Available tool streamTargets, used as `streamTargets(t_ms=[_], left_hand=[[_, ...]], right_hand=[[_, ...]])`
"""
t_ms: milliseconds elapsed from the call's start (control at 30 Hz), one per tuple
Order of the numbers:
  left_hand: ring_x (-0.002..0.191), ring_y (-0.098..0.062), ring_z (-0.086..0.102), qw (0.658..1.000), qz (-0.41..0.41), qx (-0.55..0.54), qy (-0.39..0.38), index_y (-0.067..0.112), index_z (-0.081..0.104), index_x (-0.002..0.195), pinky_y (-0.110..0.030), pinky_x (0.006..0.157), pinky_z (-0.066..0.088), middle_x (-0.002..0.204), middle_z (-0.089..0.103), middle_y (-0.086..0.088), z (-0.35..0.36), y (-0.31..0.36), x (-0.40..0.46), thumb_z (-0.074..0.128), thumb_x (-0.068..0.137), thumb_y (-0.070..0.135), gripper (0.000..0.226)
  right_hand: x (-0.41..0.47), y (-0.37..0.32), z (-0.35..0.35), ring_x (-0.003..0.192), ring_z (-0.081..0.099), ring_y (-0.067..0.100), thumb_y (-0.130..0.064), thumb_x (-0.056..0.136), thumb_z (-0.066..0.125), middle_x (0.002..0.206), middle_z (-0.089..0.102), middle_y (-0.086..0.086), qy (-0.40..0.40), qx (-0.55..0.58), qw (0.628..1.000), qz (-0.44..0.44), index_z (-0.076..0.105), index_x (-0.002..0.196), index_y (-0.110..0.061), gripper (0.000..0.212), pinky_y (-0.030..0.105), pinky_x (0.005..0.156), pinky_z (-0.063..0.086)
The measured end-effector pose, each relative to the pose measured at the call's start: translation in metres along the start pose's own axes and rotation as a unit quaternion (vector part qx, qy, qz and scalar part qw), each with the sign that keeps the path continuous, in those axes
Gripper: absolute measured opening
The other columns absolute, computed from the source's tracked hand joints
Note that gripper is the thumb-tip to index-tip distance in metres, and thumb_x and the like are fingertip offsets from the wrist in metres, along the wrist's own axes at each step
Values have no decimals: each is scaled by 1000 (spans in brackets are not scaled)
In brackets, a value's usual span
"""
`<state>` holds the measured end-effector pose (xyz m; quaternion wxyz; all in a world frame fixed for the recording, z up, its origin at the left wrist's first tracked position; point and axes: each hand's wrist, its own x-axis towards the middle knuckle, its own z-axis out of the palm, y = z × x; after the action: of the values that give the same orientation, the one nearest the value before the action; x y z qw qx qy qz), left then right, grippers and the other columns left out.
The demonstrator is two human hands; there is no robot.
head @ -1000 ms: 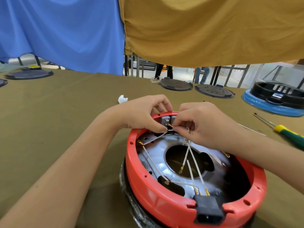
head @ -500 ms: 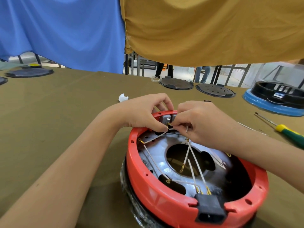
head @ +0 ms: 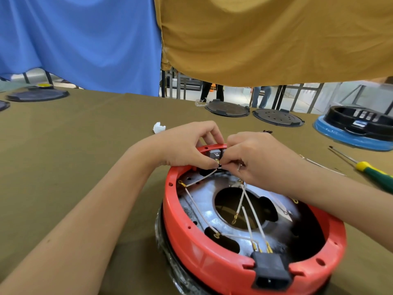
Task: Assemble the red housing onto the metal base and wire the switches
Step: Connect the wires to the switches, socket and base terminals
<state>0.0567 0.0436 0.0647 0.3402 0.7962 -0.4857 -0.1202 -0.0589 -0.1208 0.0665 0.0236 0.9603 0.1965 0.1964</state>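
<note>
Both hands crowded the far rim of the red housing [head: 212, 248] — the left hand [head: 187, 143] and right hand [head: 255, 158] met fingertip to fingertip over the grey switch [head: 213, 153], closing that spot off from above. Inside the housing, white wires [head: 251, 211] crossed the metal base [head: 204, 201] and its central hole, barring a straight reach down. The black socket [head: 271, 271] blocked the near rim. Left of the housing the table [head: 63, 156] lay open but for a white scrap [head: 159, 127]. To the right a screwdriver [head: 365, 167] lay near the right forearm, with a blue-rimmed unit [head: 355, 130] beyond — two dark discs [head: 253, 112] lined the far edge.
</note>
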Motion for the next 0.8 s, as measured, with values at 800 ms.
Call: streamTargets(t_ms=[800], left_hand=[[87,-4,67,997,0,80,20,33,59,106,-36,81,59,103,66,18,-1,8,-3,77,81,26,31]], right_hand=[[-22,22,-25,78,64,1,-15,86,71,79,70,-16,20,193,970,149,74,95,-30,18,16,70,50]])
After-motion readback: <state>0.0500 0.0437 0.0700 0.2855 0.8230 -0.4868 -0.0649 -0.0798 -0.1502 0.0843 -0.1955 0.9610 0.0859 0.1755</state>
